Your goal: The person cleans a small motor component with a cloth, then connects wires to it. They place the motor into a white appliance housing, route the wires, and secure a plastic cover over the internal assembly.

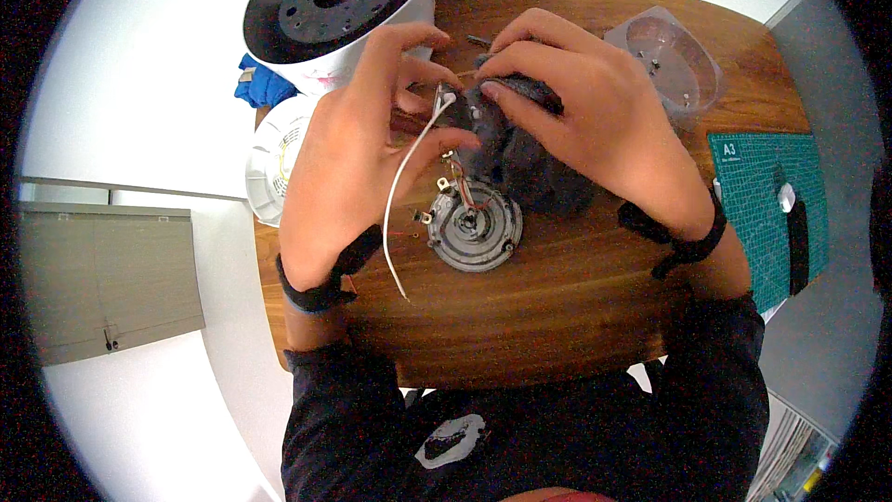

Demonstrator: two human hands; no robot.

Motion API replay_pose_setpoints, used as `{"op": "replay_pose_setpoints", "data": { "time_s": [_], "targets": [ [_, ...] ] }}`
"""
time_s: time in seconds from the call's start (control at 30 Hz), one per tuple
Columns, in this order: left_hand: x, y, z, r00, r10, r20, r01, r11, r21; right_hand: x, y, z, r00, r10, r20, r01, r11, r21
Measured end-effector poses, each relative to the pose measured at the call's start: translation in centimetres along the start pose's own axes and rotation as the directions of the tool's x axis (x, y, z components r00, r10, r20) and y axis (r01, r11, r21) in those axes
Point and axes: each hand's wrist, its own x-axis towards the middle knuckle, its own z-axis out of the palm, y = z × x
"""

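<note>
Over a brown wooden table (539,316), a person's left hand (353,153) is holding a small dark part (455,113), a thin white wire (386,223) hanging beside it. The right hand (604,102) is pinching a dark grey cloth (544,172) close against it. Just below, a round grey metal disc (478,240) is lying flat. A white drum with a black interior (409,23) is resting beyond the left hand; a clear plastic tray (683,79) is sitting beyond the right.

The cloth (546,175) looks rough; the disc (476,246) metallic.

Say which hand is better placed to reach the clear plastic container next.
Probably the right hand: the clear plastic container lies beside it, though it grips dark cloth. The left hand is farther away, near the white wire.
</note>
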Motion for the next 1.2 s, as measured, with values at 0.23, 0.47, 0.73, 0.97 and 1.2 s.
{"op": "replay_pose_setpoints", "data": {
  "time_s": [0.23, 0.47, 0.73, 0.97, 1.2],
  "targets": [
    [-0.1, 0.3, -0.4, 0.999, 0.021, 0.030, -0.025, 0.988, 0.152, -1.3, 1.2, -0.6, 0.923, 0.172, 0.343, -0.046, 0.937, -0.347],
    [0.1, 0.0, 0.0, 0.999, 0.032, 0.014, -0.034, 0.991, 0.128, -1.0, 1.3, 0.1, 0.994, -0.038, 0.099, 0.055, 0.983, -0.178],
    [-0.1, 0.0, 0.0, 0.999, -0.027, 0.034, 0.023, 0.993, 0.119, -0.6, -0.1, 0.0, 0.970, 0.172, 0.171, -0.176, 0.984, 0.009],
    [-0.2, -0.4, -0.1, 0.990, 0.002, 0.143, -0.022, 0.990, 0.139, -0.1, 0.0, 0.4, 0.996, -0.078, 0.054, 0.063, 0.968, 0.242],
    [-0.2, -0.1, -0.2, 0.979, 0.015, 0.205, -0.062, 0.973, 0.224, 0.0, -1.0, 0.3, 0.954, -0.268, 0.136, 0.218, 0.929, 0.297]
  ]
}}
